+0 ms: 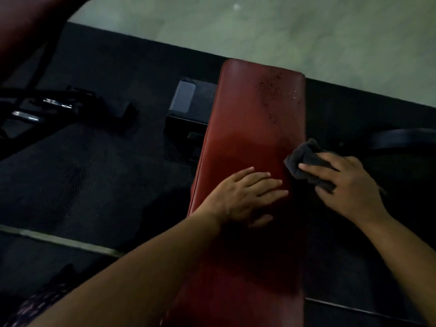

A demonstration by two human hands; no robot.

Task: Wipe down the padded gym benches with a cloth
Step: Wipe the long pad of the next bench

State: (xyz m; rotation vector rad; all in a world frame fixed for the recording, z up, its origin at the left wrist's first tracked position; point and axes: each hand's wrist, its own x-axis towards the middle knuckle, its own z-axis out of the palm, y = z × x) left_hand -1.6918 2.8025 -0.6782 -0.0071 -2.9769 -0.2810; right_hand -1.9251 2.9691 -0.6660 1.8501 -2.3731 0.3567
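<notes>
Left of the bench (250, 128), well apart: a second red pad (28, 27) on a black frame (49, 105), both blurred. A dark mat (94, 175) lies under the bench, and a black base part (184, 102) shows just beside the bench's left edge.

Your left hand (245, 197) lies flat on the bench pad near its left edge. The fingers are straight and close together and hold nothing.

Wet specks (273, 90) sit on the pad's far end, towards its right side, well apart from both hands.

The cloth (304, 159), dark grey and bunched, is at the bench's right edge, about level with your left fingertips. Your right hand (346, 185) grips it: the forefinger runs across the top of the cloth, the other fingers curl round it, and a fold sticks out past the fingertips. Whether the cloth touches the pad cannot be told.

Right of the bench: a dark curved bar (401, 140), blurred.
</notes>
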